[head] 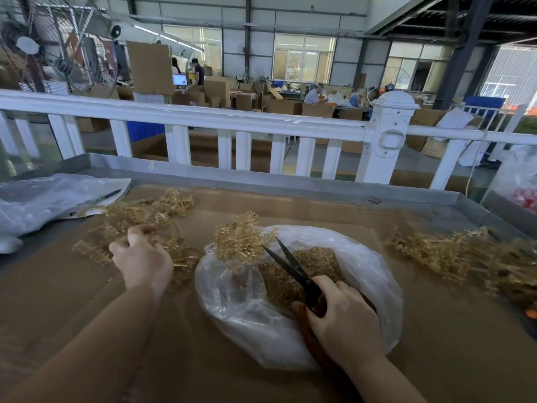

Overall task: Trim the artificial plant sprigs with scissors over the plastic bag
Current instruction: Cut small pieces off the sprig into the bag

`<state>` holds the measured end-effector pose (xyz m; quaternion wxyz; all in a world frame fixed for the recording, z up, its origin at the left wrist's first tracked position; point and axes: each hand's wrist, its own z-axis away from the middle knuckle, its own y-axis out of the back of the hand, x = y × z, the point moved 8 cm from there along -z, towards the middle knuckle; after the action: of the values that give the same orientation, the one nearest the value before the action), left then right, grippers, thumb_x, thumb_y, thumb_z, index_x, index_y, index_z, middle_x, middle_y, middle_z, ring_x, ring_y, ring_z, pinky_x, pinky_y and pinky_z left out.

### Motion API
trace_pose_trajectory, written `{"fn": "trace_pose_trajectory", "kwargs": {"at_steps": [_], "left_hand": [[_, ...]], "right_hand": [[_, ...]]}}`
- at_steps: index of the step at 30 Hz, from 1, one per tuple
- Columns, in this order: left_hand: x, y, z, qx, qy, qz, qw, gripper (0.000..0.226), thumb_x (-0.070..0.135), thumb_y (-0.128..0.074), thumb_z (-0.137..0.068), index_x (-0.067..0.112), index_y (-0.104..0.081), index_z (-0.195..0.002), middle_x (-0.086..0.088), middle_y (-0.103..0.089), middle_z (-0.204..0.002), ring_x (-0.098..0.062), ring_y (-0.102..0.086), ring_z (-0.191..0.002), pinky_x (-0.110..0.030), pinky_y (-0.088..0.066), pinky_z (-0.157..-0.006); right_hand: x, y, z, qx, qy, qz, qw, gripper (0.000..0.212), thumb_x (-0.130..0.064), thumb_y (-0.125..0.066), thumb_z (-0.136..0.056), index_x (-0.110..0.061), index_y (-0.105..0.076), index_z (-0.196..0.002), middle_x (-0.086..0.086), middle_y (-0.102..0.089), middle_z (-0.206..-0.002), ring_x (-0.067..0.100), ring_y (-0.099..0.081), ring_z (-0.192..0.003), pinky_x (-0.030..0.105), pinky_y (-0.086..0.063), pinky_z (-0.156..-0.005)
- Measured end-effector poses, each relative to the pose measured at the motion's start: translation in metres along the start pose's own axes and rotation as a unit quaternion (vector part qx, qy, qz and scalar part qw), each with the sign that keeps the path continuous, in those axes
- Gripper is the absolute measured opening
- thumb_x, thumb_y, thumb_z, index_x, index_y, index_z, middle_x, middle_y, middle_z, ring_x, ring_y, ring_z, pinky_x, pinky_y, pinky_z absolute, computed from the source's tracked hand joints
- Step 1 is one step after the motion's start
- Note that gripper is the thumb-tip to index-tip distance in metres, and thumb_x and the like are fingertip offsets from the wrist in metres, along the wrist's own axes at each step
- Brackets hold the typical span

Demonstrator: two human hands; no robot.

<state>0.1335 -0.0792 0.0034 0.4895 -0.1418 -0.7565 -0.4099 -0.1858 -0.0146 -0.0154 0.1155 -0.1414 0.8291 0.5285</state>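
Golden plastic sprigs point(139, 225) lie heaped on the cardboard-covered counter point(87, 286), where the left hand point(142, 257) curls its fingers into them. Just beside, the right hand point(345, 318) grips black scissors point(293, 269), blades parted over the clear plastic bag point(232, 301) of trimmings, one sprig point(241, 242) lying on the bag's rim

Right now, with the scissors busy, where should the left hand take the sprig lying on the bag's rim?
Probably by its bare stem ends, coming from the left. The sprig rests on the far-left rim of the plastic bag, its bushy head spreading up and away. The open scissors in the right hand point at it from the right, so the left hand has free access.
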Motion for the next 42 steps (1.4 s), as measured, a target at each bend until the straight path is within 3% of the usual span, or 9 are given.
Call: {"fn": "trace_pose_trajectory", "kwargs": {"at_steps": [3, 7, 11, 14, 20, 25, 33, 39, 42], "left_hand": [[0.006, -0.006, -0.001, -0.022, -0.038, -0.126, 0.991, 0.042, 0.006, -0.041, -0.095, 0.001, -0.040, -0.137, -0.027, -0.023, -0.145, -0.042, -0.021, -0.133, -0.047, -0.016, -0.114], [0.021, -0.018, 0.004, -0.031, -0.097, -0.252, 0.962, 0.061, 0.011, -0.032, -0.093, 0.011, -0.014, -0.151, -0.013, 0.002, -0.159, -0.029, 0.009, -0.146, -0.047, 0.010, -0.116], [0.040, -0.036, 0.015, -0.030, -0.191, -0.400, 0.896, 0.066, 0.023, -0.025, -0.094, 0.009, 0.004, -0.151, -0.015, 0.024, -0.155, -0.032, 0.032, -0.138, -0.050, 0.021, -0.109], [0.052, -0.056, 0.032, -0.055, -0.270, -0.466, 0.841, 0.062, 0.019, -0.021, -0.092, 0.011, -0.003, -0.151, -0.016, 0.023, -0.154, -0.034, 0.033, -0.136, -0.051, 0.021, -0.109], [0.055, -0.091, 0.059, -0.222, -0.232, -0.296, 0.900, 0.052, 0.041, -0.016, -0.102, 0.027, -0.011, -0.152, -0.001, -0.021, -0.158, -0.026, -0.008, -0.147, -0.046, 0.004, -0.119], [0.057, -0.093, 0.061, -0.224, -0.194, -0.224, 0.928, 0.040, 0.035, -0.041, -0.100, 0.032, -0.040, -0.139, -0.009, -0.039, -0.143, -0.030, -0.038, -0.129, -0.046, -0.024, -0.112], [0.075, -0.080, 0.069, -0.163, -0.247, -0.091, 0.951, 0.016, 0.011, -0.063, -0.089, 0.026, -0.068, -0.089, 0.002, -0.046, -0.122, -0.017, -0.040, -0.121, -0.035, -0.038, -0.104], [0.084, -0.069, 0.080, -0.161, -0.211, 0.078, 0.961, 0.011, 0.023, -0.079, -0.076, 0.023, -0.068, -0.075, 0.013, -0.044, -0.101, 0.002, -0.047, -0.092, -0.003, -0.034, -0.082], [0.084, -0.066, 0.085, -0.159, -0.176, 0.117, 0.964, 0.018, 0.013, -0.075, -0.079, 0.025, -0.064, -0.088, 0.013, -0.043, -0.096, 0.001, -0.050, -0.082, -0.007, -0.044, -0.079]], "right_hand": [[0.001, -0.001, 0.000, -0.007, -0.004, 0.000, 1.000, 0.040, -0.064, -0.051, -0.080, -0.042, -0.052, -0.113, -0.015, -0.052, -0.086, 0.005, -0.052, -0.089, 0.017, -0.033, -0.069], [0.002, -0.001, 0.000, -0.004, -0.007, 0.002, 1.000, 0.039, -0.063, -0.054, -0.080, -0.040, -0.054, -0.111, -0.014, -0.053, -0.085, 0.006, -0.053, -0.087, 0.017, -0.033, -0.068], [0.003, -0.002, 0.000, -0.004, -0.008, 0.004, 1.000, 0.042, -0.064, -0.053, -0.079, -0.041, -0.053, -0.114, -0.015, -0.054, -0.086, 0.006, -0.053, -0.088, 0.017, -0.034, -0.069], [0.003, -0.001, 0.000, -0.004, -0.009, 0.001, 1.000, 0.042, -0.064, -0.053, -0.080, -0.041, -0.053, -0.115, -0.016, -0.053, -0.087, 0.007, -0.053, -0.089, 0.018, -0.035, -0.070], [0.002, -0.001, 0.001, -0.006, -0.006, -0.004, 1.000, 0.040, -0.062, -0.055, -0.081, -0.039, -0.054, -0.114, -0.015, -0.056, -0.088, 0.007, -0.054, -0.088, 0.018, -0.036, -0.069], [0.002, -0.001, 0.001, -0.004, -0.007, -0.004, 1.000, 0.041, -0.063, -0.055, -0.081, -0.040, -0.054, -0.115, -0.014, -0.057, -0.090, 0.007, -0.054, -0.089, 0.018, -0.035, -0.070], [0.001, 0.001, 0.001, 0.004, -0.002, -0.015, 1.000, 0.042, -0.063, -0.055, -0.081, -0.039, -0.055, -0.115, -0.015, -0.058, -0.091, 0.006, -0.054, -0.089, 0.018, -0.036, -0.071], [0.000, 0.005, 0.002, 0.033, 0.003, -0.025, 0.999, 0.037, -0.059, -0.061, -0.078, -0.036, -0.060, -0.108, -0.014, -0.058, -0.084, 0.009, -0.056, -0.082, 0.021, -0.039, -0.068], [0.000, 0.011, 0.005, 0.074, -0.002, -0.033, 0.997, 0.034, -0.053, -0.068, -0.076, -0.032, -0.062, -0.102, -0.014, -0.058, -0.077, 0.011, -0.056, -0.074, 0.021, -0.037, -0.061]]}}
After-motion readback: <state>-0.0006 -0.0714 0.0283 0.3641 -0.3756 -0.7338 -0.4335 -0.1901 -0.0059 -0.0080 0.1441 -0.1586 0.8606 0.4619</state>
